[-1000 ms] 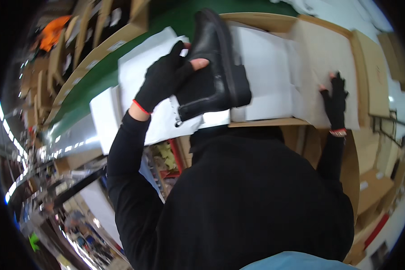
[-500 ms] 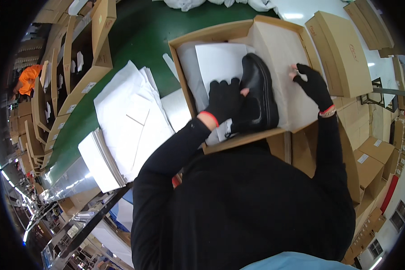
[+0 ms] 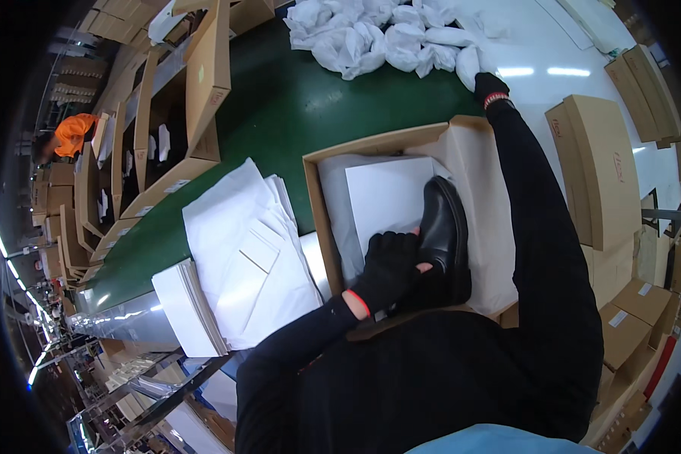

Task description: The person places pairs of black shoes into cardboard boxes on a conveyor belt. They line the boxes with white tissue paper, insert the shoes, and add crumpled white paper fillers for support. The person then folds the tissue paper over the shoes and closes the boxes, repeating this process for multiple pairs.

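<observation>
A black ankle boot [image 3: 444,227] lies on its side in an open cardboard shoebox [image 3: 314,198] lined with pale tissue. My left hand [image 3: 393,261], in a black fingerless glove, is closed on the boot's upper, with bare fingertips and thumb against the leather. A white sheet [image 3: 386,189] lies to the left of the boot inside the box. Beyond the box, my right hand [image 3: 491,86] is stretched far forward, its fingers curled against the near end of a white wrapped bundle [image 3: 467,64]; its fingertips are mostly hidden.
Several white crumpled bundles [image 3: 356,41] are piled on the green table [image 3: 280,98]. White tissue sheets [image 3: 242,234] and a stack of white sheets [image 3: 185,310] lie left of the shoebox. Closed shoeboxes [image 3: 598,174] stand at the right, open cartons [image 3: 166,129] at the left.
My right hand has gone from the tissue at the box's right side forward to the white bundles. The left hand stays on the boot. The whole view has shifted, with more bundles showing.
</observation>
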Demonstrator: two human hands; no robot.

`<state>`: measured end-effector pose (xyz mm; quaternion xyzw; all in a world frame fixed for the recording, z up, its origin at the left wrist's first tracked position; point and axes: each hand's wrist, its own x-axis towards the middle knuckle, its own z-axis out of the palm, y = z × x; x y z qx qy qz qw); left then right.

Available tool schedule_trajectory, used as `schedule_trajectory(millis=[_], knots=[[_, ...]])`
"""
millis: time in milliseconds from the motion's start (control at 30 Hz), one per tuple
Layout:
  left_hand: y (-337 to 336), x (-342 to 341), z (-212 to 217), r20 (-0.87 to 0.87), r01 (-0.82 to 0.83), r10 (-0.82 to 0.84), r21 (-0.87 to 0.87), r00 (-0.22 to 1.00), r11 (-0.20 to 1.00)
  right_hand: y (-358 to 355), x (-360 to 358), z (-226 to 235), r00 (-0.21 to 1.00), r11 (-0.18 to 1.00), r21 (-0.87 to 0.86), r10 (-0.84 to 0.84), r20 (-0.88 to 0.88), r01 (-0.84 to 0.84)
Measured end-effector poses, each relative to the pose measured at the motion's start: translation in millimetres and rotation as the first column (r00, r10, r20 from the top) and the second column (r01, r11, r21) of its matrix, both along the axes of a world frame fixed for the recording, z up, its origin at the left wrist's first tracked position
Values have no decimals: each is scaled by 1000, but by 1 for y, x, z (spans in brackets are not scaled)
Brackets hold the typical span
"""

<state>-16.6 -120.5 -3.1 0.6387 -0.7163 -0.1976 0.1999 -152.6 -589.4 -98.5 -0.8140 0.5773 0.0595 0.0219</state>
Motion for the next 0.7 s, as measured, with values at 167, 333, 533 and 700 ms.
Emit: schedule_trajectory(millis=[167, 333, 533, 700], knots=[[4, 51, 46, -244, -200, 162, -139, 956, 970, 35, -34, 62, 764, 772, -495, 578, 287, -398], [-3, 84, 120, -402, -396, 213, -454, 891, 798, 216, -18, 231, 369, 585, -441, 793, 484, -680], [44, 33, 132, -593, -224, 80, -173, 801, 959, 350, -31, 204, 288, 654, -467, 716, 636, -595], [73, 17, 145, -646, -125, 103, 12, 756, 992, 446, -34, 105, -30, 743, 455, -536, 844, -491]])
